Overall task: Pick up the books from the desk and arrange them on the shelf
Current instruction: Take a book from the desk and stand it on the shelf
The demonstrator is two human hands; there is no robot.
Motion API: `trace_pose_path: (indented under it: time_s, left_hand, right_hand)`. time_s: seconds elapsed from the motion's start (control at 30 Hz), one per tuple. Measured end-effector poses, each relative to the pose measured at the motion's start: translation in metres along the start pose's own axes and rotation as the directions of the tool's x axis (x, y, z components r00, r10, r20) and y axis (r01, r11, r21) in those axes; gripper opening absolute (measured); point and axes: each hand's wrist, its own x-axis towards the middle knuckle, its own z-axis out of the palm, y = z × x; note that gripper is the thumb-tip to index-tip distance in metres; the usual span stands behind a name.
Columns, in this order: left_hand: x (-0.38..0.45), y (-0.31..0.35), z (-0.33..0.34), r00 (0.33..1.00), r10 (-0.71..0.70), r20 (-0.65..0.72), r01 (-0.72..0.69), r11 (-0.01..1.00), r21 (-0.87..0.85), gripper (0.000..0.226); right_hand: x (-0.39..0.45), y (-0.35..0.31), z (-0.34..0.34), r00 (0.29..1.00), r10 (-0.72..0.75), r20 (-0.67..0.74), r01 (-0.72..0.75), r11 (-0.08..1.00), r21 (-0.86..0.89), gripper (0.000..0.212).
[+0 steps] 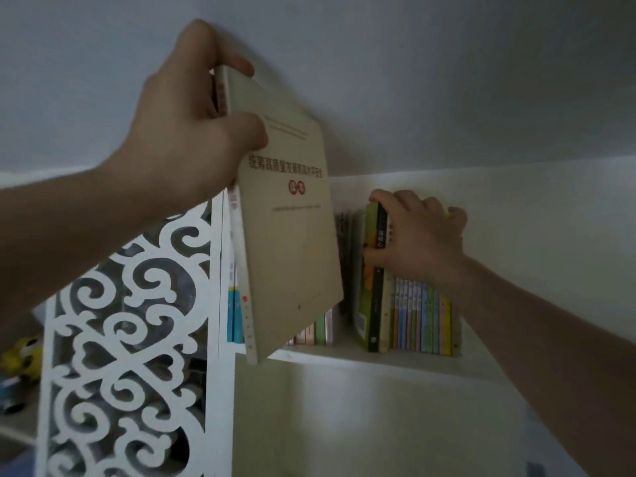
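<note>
My left hand (192, 122) grips the upper spine end of a beige book (289, 228) with red characters on its cover. The book is upright, slightly tilted, with its lower corner at the front edge of the white shelf (344, 356). My right hand (416, 235) holds the top of a green and black book (373, 287) standing on the shelf, thumb on its left face and fingers curled over the row of thin colourful books (423, 315) to its right. A gap lies between the two hands' books.
A white carved scrollwork side panel (127, 339) stands at the left of the shelf. More books (316, 330) stand behind the beige book. A yellow toy (20, 356) sits low at the far left. White wall rises above the shelf.
</note>
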Motion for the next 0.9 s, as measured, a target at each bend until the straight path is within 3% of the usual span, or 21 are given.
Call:
trace_pose_path:
  time_s: [0.1, 0.37, 0.43, 0.5, 0.53, 0.63, 0.8, 0.9]
  left_hand:
    - [0.0, 0.001, 0.021, 1.0, -0.001, 0.002, 0.001, 1.0, -0.027, 0.04]
    - [-0.005, 0.018, 0.054, 0.992, 0.071, 0.105, -0.049, 0.979, -0.199, 0.037]
    - [-0.002, 0.018, 0.063, 0.993, 0.05, 0.107, -0.027, 0.977, -0.212, 0.036]
    - [0.003, 0.011, 0.07, 0.996, 0.01, 0.09, 0.003, 0.989, -0.145, 0.037]
    - [0.005, 0.005, 0.073, 0.997, 0.001, 0.079, 0.005, 0.997, -0.08, 0.037]
    - [0.008, -0.011, 0.075, 0.998, 0.0, 0.064, -0.009, 0.992, 0.128, 0.037]
    - [0.009, -0.035, 0.067, 0.998, -0.063, -0.004, 0.061, 0.957, 0.282, 0.035]
    - [0.01, -0.04, 0.068, 0.996, -0.088, -0.033, 0.093, 0.954, 0.286, 0.035]
  right_hand:
    - [-0.004, 0.01, 0.001, 1.0, -0.014, 0.005, 0.014, 1.0, 0.009, 0.093]
    - [-0.006, 0.016, 0.0, 0.999, -0.031, 0.016, 0.031, 0.999, -0.009, 0.057]
    - [-0.007, 0.022, -0.001, 0.998, 0.054, 0.014, -0.055, 0.992, 0.117, 0.042]
    - [0.0, 0.031, -0.001, 0.993, 0.077, 0.094, -0.095, 0.974, 0.207, 0.042]
    - [0.0, 0.034, -0.002, 0.996, -0.005, 0.084, -0.004, 0.995, 0.095, 0.047]
    - [-0.007, 0.028, 0.003, 0.999, -0.034, 0.013, 0.033, 0.997, 0.066, 0.019]
    - [-0.007, 0.026, -0.002, 0.993, -0.115, -0.006, 0.115, 0.992, 0.06, 0.062]
    - [-0.006, 0.03, 0.0, 0.994, -0.109, -0.006, 0.109, 0.993, 0.053, 0.064]
